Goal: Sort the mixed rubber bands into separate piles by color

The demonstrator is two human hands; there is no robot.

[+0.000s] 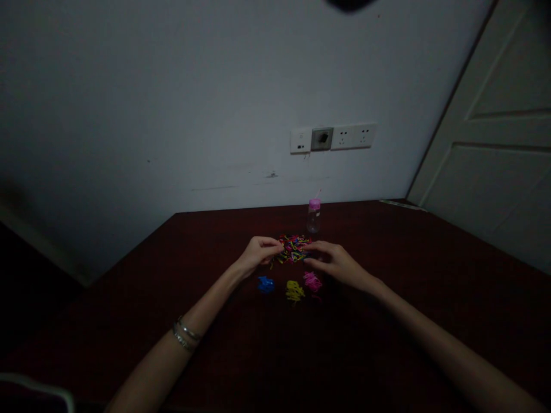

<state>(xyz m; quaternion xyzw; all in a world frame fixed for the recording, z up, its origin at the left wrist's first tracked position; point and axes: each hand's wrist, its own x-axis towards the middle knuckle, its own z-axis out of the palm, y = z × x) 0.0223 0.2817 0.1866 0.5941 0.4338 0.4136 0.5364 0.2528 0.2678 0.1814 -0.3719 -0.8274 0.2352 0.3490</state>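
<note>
A mixed heap of small coloured bands (293,246) lies on the dark red table (387,321). My left hand (257,254) reaches into the heap's left edge with its fingers pinched together; what they hold is too small to name. My right hand (333,261) rests at the heap's right edge, fingers curled toward the bands. Nearer to me sit three sorted little piles: blue (266,284), yellow (294,291) and pink (312,280). Bracelets circle my left wrist.
A small clear bottle with a pink cap (314,215) stands just behind the heap. A row of wall sockets (333,137) is on the white wall behind the table. A white door (495,155) stands at the right. The room is dim.
</note>
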